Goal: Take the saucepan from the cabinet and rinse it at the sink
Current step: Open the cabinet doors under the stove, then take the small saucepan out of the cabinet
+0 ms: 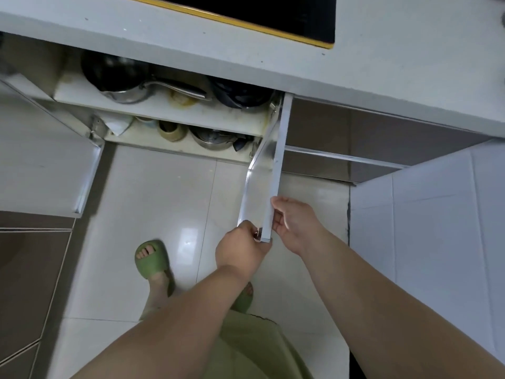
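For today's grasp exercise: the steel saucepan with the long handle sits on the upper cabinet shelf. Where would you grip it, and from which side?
Grip the saucepan by its long handle, coming in from the open cabinet front. The handle runs rightward from the bowl towards the dark pan, and a black pot crowds the bowl from behind, so the handle is probably the easiest part to reach.

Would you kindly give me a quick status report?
Both hands, left and right, gripping right cabinet door. Saucepan untouched on upper shelf. Nothing blocking.
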